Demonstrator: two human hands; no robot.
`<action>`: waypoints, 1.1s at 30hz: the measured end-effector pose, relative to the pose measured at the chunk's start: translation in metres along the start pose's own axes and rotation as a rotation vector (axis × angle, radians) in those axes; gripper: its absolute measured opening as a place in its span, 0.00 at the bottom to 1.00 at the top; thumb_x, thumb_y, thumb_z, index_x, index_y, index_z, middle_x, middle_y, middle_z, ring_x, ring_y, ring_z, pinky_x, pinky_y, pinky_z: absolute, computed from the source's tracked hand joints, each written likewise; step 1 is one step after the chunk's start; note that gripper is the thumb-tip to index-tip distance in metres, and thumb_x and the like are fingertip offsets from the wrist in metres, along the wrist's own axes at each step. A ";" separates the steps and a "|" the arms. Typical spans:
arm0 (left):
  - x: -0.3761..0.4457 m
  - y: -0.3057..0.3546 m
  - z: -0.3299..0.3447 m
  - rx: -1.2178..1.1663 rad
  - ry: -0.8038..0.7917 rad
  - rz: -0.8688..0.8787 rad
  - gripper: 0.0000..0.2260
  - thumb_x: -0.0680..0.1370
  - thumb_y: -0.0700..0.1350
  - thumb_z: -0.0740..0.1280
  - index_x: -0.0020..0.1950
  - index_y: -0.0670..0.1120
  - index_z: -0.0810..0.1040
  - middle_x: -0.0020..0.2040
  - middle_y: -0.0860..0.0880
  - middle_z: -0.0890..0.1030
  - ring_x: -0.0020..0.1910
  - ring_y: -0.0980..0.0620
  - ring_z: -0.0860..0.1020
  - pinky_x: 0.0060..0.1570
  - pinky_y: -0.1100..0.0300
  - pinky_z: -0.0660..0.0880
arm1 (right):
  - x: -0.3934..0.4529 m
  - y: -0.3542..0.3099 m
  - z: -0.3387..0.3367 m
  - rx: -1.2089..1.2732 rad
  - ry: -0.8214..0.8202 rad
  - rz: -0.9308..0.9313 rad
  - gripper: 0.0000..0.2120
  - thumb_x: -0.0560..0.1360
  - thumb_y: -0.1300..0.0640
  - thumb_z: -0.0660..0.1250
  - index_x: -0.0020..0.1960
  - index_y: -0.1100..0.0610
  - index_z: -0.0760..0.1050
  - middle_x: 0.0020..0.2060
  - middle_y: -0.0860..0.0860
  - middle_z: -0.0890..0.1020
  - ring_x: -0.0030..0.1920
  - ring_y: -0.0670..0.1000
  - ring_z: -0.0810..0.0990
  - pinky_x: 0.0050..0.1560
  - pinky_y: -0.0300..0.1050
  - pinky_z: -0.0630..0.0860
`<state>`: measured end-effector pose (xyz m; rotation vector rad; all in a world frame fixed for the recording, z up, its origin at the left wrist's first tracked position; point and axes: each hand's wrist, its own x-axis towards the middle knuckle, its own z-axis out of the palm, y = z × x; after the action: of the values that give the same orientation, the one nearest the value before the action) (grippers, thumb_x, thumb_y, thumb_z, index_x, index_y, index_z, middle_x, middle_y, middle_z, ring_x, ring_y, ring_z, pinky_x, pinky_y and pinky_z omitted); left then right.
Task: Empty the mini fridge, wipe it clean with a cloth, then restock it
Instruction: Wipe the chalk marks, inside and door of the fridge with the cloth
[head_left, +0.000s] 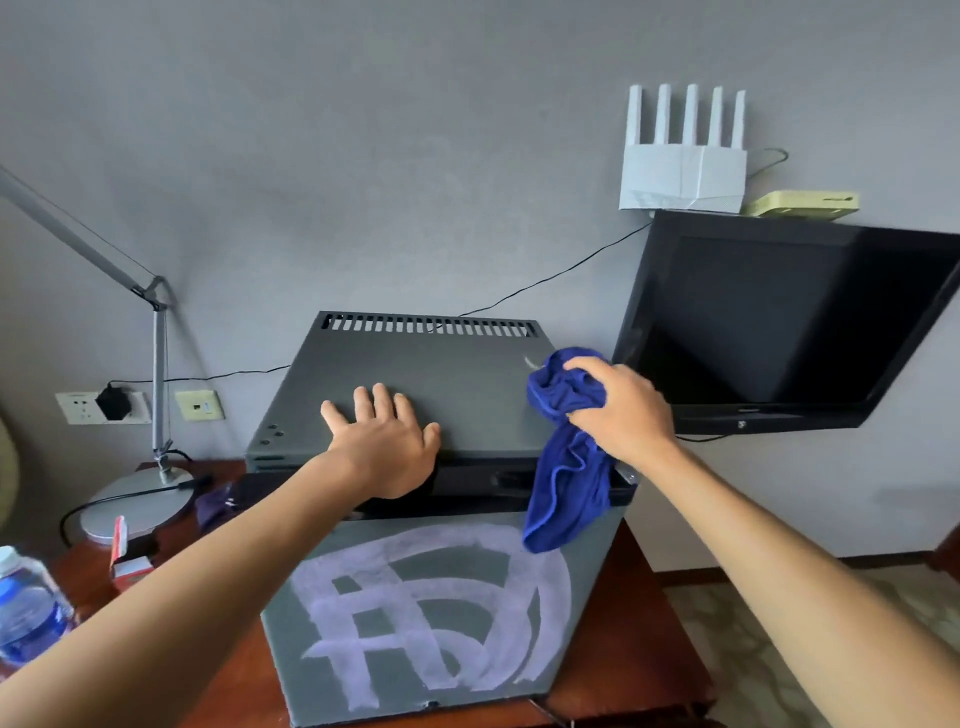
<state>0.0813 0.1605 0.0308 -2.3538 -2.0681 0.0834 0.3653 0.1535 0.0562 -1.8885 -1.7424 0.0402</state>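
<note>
Mini fridge (415, 395) stands on the wooden tabletop (623, 649). The left hand (387, 447) lies flat with spread fingers on its top; the right hand (621, 410) grips a bunched blue cloth (563, 483) at the corner. The wiping step seems current; next, the cloth must sweep across the top.

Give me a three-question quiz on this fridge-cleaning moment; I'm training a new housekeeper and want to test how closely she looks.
1. True or false: the left hand lies flat on top of the mini fridge.
2. What does the right hand grip? A) water bottle B) blue cloth C) lamp
3. Fill in: the fridge door bears pale ______ markings.

Key
1. True; its fingers are spread on the grey top.
2. B; the blue cloth is bunched in the hand at the fridge's right top edge and hangs over the door.
3. Chalk-like, whitish-lilac strokes.
</note>
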 end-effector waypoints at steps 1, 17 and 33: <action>0.006 0.012 -0.001 -0.012 -0.002 -0.019 0.32 0.84 0.60 0.40 0.80 0.37 0.54 0.81 0.37 0.51 0.81 0.37 0.48 0.72 0.26 0.49 | 0.007 0.016 -0.004 0.147 0.057 0.033 0.28 0.68 0.53 0.73 0.64 0.35 0.73 0.55 0.43 0.82 0.55 0.53 0.82 0.55 0.48 0.79; 0.143 0.176 -0.025 -0.055 -0.114 -0.054 0.26 0.83 0.66 0.42 0.81 0.66 0.42 0.84 0.58 0.41 0.83 0.45 0.42 0.71 0.25 0.43 | 0.097 0.197 0.008 1.912 -0.188 0.486 0.12 0.77 0.56 0.67 0.56 0.60 0.83 0.51 0.57 0.87 0.49 0.54 0.87 0.42 0.46 0.84; 0.211 0.170 -0.021 -0.134 -0.048 0.007 0.21 0.86 0.61 0.42 0.78 0.75 0.42 0.82 0.66 0.41 0.83 0.51 0.39 0.73 0.26 0.38 | 0.229 0.148 0.135 1.511 -0.237 0.238 0.14 0.72 0.62 0.77 0.57 0.55 0.85 0.47 0.53 0.88 0.49 0.54 0.87 0.50 0.49 0.84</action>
<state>0.2775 0.3484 0.0376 -2.4589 -2.1516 0.0012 0.4822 0.4175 -0.0398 -0.8768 -0.9440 1.2928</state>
